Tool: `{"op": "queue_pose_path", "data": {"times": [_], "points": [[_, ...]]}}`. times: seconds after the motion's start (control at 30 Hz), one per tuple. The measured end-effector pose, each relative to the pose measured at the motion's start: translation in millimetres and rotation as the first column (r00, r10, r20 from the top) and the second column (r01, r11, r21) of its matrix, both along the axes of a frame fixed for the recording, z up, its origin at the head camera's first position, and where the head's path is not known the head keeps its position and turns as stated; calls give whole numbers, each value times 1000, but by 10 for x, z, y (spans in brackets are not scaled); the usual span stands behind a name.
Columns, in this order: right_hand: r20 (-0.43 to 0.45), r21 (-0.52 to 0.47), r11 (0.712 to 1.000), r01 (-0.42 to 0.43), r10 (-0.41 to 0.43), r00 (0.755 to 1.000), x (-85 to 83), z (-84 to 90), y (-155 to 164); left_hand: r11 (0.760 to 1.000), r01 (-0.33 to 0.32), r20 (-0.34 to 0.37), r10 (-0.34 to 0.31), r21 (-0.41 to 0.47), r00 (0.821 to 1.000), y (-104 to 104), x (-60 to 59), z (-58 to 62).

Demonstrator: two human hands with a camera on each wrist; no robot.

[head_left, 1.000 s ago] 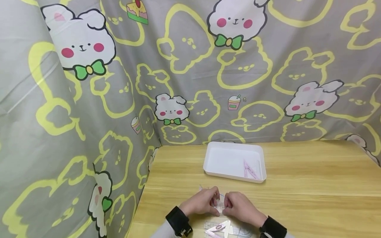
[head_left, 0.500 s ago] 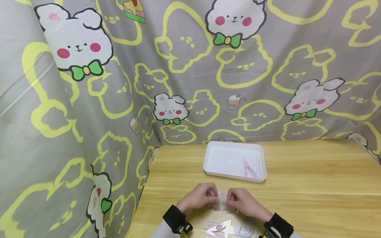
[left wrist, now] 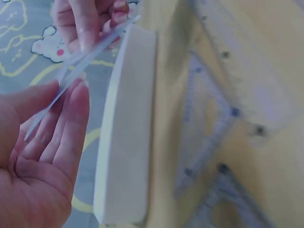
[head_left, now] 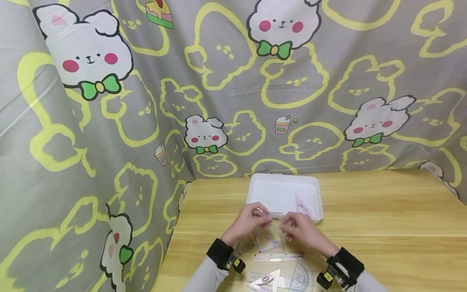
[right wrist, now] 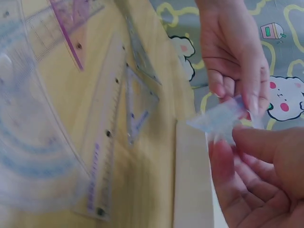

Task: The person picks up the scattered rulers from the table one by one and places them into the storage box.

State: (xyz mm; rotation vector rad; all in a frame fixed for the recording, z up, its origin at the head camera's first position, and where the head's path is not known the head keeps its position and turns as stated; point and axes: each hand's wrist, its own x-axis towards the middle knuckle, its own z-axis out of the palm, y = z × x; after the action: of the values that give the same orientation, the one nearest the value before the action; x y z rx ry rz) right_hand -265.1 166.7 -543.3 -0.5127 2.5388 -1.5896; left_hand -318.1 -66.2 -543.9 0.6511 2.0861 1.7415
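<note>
Between my two hands is a thin clear plastic piece (left wrist: 71, 76), held over the near edge of a white tray (head_left: 270, 192). My left hand (head_left: 249, 223) pinches one side of it between thumb and fingers. The other side is pinched by my right hand (head_left: 303, 231). Blur and glare hide its markings, so I cannot tell its exact kind. Below the hands on the table lie a clear ruler (head_left: 279, 257) with dark dots and two clear set squares, one in the middle (head_left: 268, 243) and one (head_left: 244, 245) by my left wrist.
A pink set square (head_left: 303, 206) lies at the tray's right end. Nearer me are a clear protractor (head_left: 303, 278) and a white-and-pink set square (head_left: 268, 280) on another clear ruler. A patterned curtain (head_left: 233, 81) hangs behind the wooden table (head_left: 383, 227).
Both hands have moved forward from the near table to the tray's front edge, carrying the clear plastic piece. The dotted ruler and small set squares have come into plain view beneath them.
</note>
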Motion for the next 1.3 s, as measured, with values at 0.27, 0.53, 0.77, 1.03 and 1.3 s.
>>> {"op": "queue_pose_path", "data": {"times": [0.27, 0.53, 0.77, 1.03, 1.3], "points": [[-280, 152, 964, 216, -168, 945, -278, 109, 113, 994, -96, -49, 98, 51, 994, 319, -321, 198], [-359, 132, 959, 249, -188, 914, -489, 130, 225, 989, -132, -52, 136, 68, 989, 529, -587, 210], [-352, 188, 950, 249, -172, 920, -635, 31, 349, 992, -121, -11, 121, 27, 993, 645, -741, 72], [-307, 217, 956, 199, -126, 943, -809, -35, 477, 991, -116, -11, 116, -71, 993, 751, -833, -53], [-252, 269, 953, 136, -67, 966, -1020, -93, 606, 976, -145, 4, 148, -163, 989, 827, -876, -170]]}}
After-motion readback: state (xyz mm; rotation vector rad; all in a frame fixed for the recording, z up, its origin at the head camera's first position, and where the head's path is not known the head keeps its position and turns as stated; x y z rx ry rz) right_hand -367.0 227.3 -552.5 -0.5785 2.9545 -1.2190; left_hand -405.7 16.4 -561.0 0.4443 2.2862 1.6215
